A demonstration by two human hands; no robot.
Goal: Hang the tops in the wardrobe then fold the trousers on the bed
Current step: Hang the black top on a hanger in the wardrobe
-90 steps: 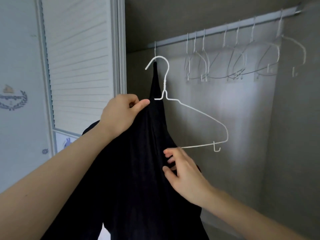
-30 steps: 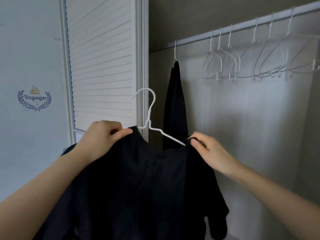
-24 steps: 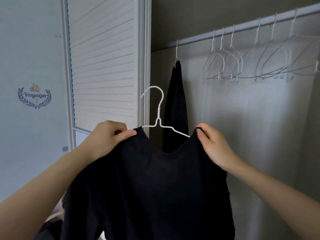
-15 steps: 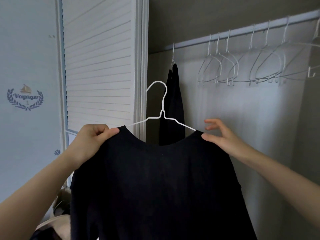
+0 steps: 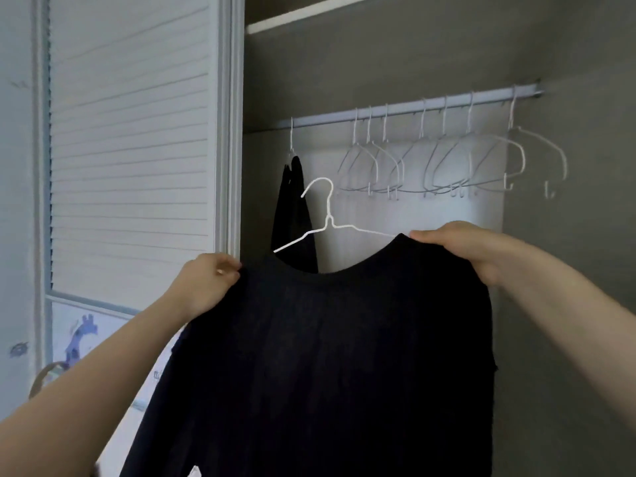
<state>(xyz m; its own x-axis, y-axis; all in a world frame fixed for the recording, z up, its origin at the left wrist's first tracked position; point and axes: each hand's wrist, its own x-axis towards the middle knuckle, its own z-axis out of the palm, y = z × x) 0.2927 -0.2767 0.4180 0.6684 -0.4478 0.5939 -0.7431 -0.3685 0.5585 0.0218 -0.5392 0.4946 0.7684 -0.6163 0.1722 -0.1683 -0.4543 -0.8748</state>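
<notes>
Head view: the left hand [image 5: 203, 287] pinches the left shoulder of a black top [image 5: 320, 366], the right hand [image 5: 461, 247] grips its right shoulder. It sits on a white wire hanger [image 5: 327, 218], held near, below the wardrobe rail [image 5: 413, 110], right of a hung dark garment [image 5: 294, 215].

A white louvred door panel [image 5: 130, 142] with horizontal slats fills the left half of the view, bounded on its right by a pale vertical frame post [image 5: 230, 125] and on its left by a narrower frame strip [image 5: 40, 166]. Below the slats a flat lower panel carries a blue giraffe-like decal [image 5: 80, 342], with a small dark sticker [image 5: 19, 349] further left on the adjoining pale surface. At the lower left edge a curved brownish object [image 5: 43, 376] shows only in part, too blurred to identify.
</notes>
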